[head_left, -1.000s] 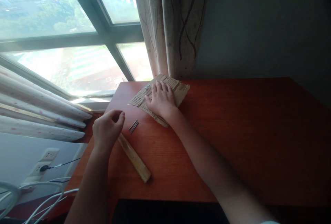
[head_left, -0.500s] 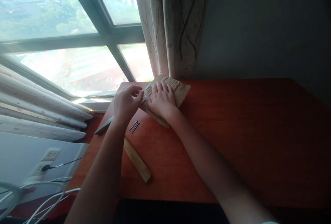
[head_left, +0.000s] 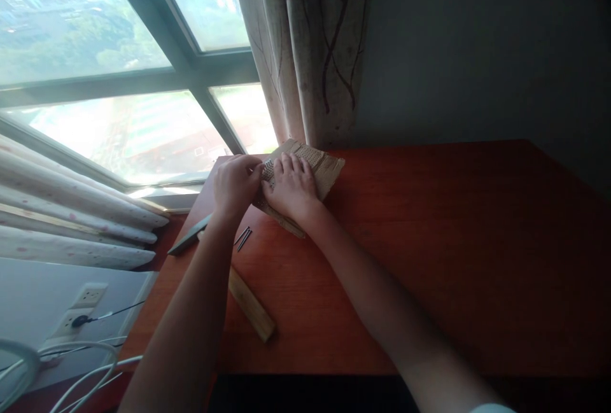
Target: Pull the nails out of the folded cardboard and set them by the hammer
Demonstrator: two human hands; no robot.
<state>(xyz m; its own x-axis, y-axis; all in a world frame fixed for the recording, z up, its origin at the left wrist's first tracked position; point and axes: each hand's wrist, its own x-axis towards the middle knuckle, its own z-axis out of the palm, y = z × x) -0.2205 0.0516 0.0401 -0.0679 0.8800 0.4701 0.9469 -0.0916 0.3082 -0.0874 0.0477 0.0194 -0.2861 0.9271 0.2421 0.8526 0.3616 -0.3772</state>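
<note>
I had the card (head_left: pixel 329 170) near the table's far left corner, set askew, with rows of small dark holes across it and a ragged, torn border on its right and near sides; I could not tell whether it lay quite flat. A short row of shiny pins (head_left: pixel 268 163) showed on it, between the fingertips of the two hands and too small for me to count. My right hand (head_left: pixel 293 190) was spread on the card, palm down, fingers a little apart and not clenched round anything. My left hand (head_left: pixel 236 184) was at the card's left side, fingers curled toward the thumb; its back hid most of the grip, so I could not tell whether the tips were closed on something.

A few loose nails (head_left: pixel 244 241) lay on the table (head_left: pixel 429 260) just right of my left wrist, near the card but apart from it. Nearer me, a stick (head_left: pixel 252 303) lay slantwise, its far end behind my left forearm. On that forearm's other side I saw a grey bar (head_left: pixel 188 237) near the table's left edge; the arm hid whether the two joined.

Past the table, I saw a bright window (head_left: pixel 143 133), a patterned curtain (head_left: pixel 324 50) behind the card and a pale drape (head_left: pixel 71 203) at the left. Low on the left were a socket (head_left: pixel 88 295), a black plug (head_left: pixel 80 321) and some looped white cables
</note>
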